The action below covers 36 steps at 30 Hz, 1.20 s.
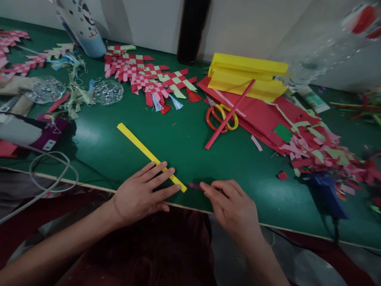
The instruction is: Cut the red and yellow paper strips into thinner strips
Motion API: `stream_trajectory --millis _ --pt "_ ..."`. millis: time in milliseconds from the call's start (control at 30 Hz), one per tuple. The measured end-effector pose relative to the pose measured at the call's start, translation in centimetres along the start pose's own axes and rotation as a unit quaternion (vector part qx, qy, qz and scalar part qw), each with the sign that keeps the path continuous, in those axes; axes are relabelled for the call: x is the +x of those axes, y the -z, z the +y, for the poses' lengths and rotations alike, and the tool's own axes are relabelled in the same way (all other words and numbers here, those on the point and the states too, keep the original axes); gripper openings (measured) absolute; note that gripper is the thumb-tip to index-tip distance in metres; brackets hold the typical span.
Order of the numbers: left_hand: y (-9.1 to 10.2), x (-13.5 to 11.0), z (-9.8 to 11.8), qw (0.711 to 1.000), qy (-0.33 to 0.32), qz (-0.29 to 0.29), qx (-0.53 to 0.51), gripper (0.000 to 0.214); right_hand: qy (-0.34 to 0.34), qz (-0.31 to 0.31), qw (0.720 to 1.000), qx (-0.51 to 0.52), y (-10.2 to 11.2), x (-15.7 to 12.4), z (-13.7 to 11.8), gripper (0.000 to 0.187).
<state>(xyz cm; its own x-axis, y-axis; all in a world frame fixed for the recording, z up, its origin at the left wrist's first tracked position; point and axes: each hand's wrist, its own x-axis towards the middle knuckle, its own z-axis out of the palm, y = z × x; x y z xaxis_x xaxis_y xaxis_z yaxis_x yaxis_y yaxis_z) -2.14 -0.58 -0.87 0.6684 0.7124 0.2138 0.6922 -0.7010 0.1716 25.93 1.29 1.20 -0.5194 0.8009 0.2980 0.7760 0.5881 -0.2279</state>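
My left hand [143, 192] lies flat, fingers stretched out, pressing the near end of a long yellow paper strip [139, 146] on the green table [184, 143]. My right hand [230, 204] is beside it near the table's front edge, fingers pinched on a small dark pink object [195, 186] that touches the strip's near end; I cannot make out what it is.
A red paper strip [229, 115] lies across orange-yellow scissors [220, 117] on red sheets [262, 115], with folded yellow paper [247, 75] behind. Woven red and pale paper pieces [149, 77] sit at the back. Paper scraps [321, 151] pile at right. A white cable [50, 174] loops at left.
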Motion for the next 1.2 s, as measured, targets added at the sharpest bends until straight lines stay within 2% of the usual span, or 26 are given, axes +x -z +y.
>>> stream_trajectory --millis 100,200,333,400,533,667,733,833,967,1067,1133,1200 --pt "0.0 0.1 0.0 1.0 0.003 0.003 -0.01 0.051 -0.039 0.025 0.999 -0.006 -0.2 0.0 1.4 0.025" --pt "0.2 0.4 0.1 0.999 0.025 0.011 -0.021 0.045 -0.05 0.028 0.998 -0.011 -0.6 0.2 2.1 0.025" --pt "1.0 1.4 -0.1 0.998 0.052 0.035 -0.019 0.036 -0.081 0.075 0.991 -0.079 -0.9 0.9 1.9 0.025" --pt "1.6 2.1 -0.2 0.998 0.059 0.023 -0.014 0.028 -0.089 0.103 0.987 -0.081 -0.8 1.1 1.4 0.025" --pt "2.4 3.4 -0.8 0.997 0.066 -0.02 -0.016 0.019 -0.077 0.132 0.988 0.006 -0.5 0.9 0.1 0.028" --pt "2.6 4.5 -1.5 0.991 0.099 0.007 -0.095 0.02 -0.11 0.129 0.976 0.138 -0.5 1.1 -1.2 0.028" --pt "2.8 5.2 -1.9 0.984 0.121 0.035 -0.123 0.017 -0.147 0.108 0.958 0.223 -0.6 1.6 -1.6 0.028" --pt "3.7 6.2 -2.2 0.978 0.139 0.083 -0.131 0.012 -0.204 0.086 0.916 0.336 -0.6 2.9 -2.1 0.035" --pt "4.5 7.2 -1.4 0.975 0.133 0.12 -0.133 0.01 -0.244 0.074 0.824 0.506 -0.5 5.0 -3.1 0.048" --pt "4.4 7.6 -0.4 0.977 0.123 0.129 -0.12 0.013 -0.265 0.068 0.766 0.583 -0.5 6.2 -3.9 0.04" --pt "4.1 7.7 0.0 0.978 0.121 0.132 -0.111 0.018 -0.276 0.089 0.751 0.593 -0.5 6.6 -4.1 0.033" --pt "4.0 7.6 -0.1 0.978 0.125 0.129 -0.11 0.018 -0.281 0.117 0.748 0.59 -0.5 6.6 -3.8 0.03"
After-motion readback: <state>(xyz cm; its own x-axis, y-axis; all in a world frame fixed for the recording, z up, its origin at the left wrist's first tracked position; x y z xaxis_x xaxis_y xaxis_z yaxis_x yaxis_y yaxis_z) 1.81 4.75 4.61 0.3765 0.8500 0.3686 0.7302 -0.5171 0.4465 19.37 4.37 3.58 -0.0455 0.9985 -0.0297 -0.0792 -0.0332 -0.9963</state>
